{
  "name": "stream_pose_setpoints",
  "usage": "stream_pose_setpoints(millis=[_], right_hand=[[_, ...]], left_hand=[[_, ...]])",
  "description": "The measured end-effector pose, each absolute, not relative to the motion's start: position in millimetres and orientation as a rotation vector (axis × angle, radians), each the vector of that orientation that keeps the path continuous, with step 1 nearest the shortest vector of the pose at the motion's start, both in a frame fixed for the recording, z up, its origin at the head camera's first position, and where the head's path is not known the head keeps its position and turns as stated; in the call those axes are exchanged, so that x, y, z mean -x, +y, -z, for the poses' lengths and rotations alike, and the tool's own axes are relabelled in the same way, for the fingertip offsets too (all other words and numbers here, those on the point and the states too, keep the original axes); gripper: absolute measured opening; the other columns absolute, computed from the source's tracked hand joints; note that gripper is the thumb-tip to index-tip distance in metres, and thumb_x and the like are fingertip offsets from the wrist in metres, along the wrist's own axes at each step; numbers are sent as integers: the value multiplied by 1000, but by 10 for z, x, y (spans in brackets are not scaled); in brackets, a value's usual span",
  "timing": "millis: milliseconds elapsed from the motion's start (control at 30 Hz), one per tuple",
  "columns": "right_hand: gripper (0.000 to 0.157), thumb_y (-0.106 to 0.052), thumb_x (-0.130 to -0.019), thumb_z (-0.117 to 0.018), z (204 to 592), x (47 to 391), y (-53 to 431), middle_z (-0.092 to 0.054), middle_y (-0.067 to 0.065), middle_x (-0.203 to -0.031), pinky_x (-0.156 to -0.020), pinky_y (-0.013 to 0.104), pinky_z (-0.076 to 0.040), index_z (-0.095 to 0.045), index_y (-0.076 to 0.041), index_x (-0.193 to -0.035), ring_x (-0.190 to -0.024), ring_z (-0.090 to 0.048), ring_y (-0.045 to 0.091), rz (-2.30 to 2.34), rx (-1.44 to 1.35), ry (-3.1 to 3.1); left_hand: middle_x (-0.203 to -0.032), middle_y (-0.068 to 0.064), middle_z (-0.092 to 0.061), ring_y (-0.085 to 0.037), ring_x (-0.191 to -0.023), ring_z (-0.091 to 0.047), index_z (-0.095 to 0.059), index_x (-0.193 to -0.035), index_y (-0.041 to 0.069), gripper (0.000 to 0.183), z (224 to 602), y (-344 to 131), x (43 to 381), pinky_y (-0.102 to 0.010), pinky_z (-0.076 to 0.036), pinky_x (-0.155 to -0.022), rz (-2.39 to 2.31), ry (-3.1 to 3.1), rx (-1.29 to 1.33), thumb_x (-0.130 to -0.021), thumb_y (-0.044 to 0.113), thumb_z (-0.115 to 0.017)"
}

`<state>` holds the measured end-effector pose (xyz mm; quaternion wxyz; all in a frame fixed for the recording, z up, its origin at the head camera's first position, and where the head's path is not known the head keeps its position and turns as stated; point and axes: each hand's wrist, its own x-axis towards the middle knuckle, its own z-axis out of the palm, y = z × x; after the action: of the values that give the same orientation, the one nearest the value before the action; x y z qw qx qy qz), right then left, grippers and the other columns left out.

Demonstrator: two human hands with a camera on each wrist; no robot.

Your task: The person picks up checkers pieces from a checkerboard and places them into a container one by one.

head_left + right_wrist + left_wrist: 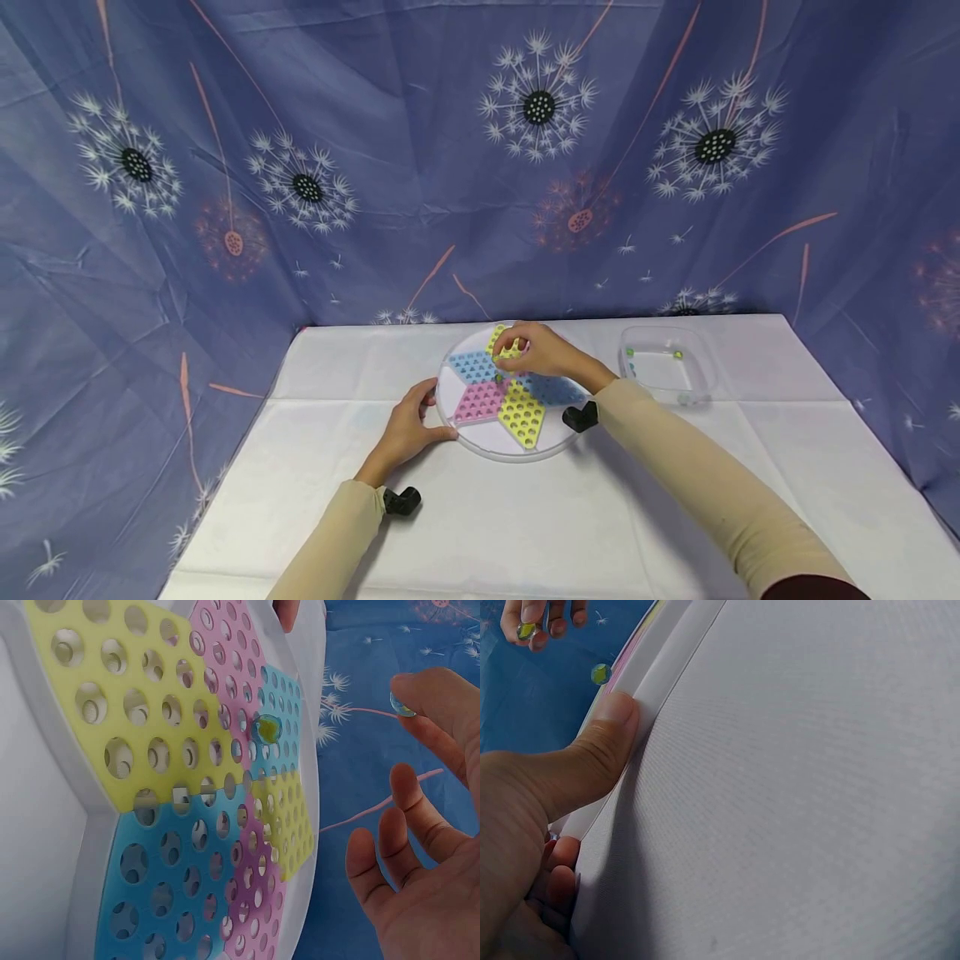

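A round white Chinese checkers board (450,387) bears a star of yellow, pink and blue hole-filled sections. My left hand (408,425) grips its left rim, with the thumb on the near side and the fingers farther round the edge. Above the board, my right hand (540,350) pinches a clear marble (403,707) with a yellow-green core between thumb and index finger; its other fingers are spread loosely. Another such marble (267,730) sits in a hole near the star's middle. In the left wrist view this seated marble (601,673) shows just beyond my thumb.
A clear plastic tub (705,367) stands right of the board, with several marbles inside, among them a green one (678,355). White cloth (525,525) covers the table. Behind it hangs a blue curtain (420,167) with dandelion prints.
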<state>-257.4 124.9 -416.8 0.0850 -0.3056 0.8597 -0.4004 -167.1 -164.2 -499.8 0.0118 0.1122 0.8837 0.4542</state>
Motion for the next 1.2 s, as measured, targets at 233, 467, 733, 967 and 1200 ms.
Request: stream_pose_setpoints(millis=[233,467,733,967,1200], right_hand=[[10,-26,-92,-79,4146,2581,1244,-65,5,-110,-83,45,-47,-77,-25,-101,-96,-52,24,1192,904,2549],[10,-26,-92,-79,4155,2586,1241,-65,3,-109,-82,44,-48,-77,-25,-102,-97,-53,24,1204,882,2543],[9,-25,-92,-78,4188,2594,1256,-65,6,-110,-82,44,-49,-76,-24,-101,-98,-53,25,1217,873,2536],[10,-24,-91,-80,4205,2586,1270,-66,7,-107,-83,43,-49,-77,-23,-100,-97,-55,26,1217,885,2559],[15,-25,-90,-81,4217,2579,1339,-67,9,-111,-83,42,-49,-78,-20,-104,-95,-56,28,1215,864,2587]], left_hand=[[-121,-9,-59,-22,-107,-53,-44,-153,2,99,5007,-1646,1677,-41,-47,-95,-1423,2755,-357,-71,19,-97],[-124,-9,-59,-23,-111,-54,-43,-154,1,101,5017,-1648,1685,-44,-47,-99,-1434,2747,-361,-71,19,-97],[-123,-9,-59,-23,-111,-54,-43,-154,1,101,5020,-1649,1693,-44,-47,-100,-1439,2746,-363,-70,19,-97],[-121,-8,-58,-22,-109,-53,-43,-154,2,101,5029,-1652,1693,-44,-47,-98,-1433,2753,-374,-71,21,-97],[-120,-8,-58,-22,-108,-53,-43,-154,1,100,5029,-1658,1680,-45,-47,-98,-1433,2753,-372,-71,20,-96]])
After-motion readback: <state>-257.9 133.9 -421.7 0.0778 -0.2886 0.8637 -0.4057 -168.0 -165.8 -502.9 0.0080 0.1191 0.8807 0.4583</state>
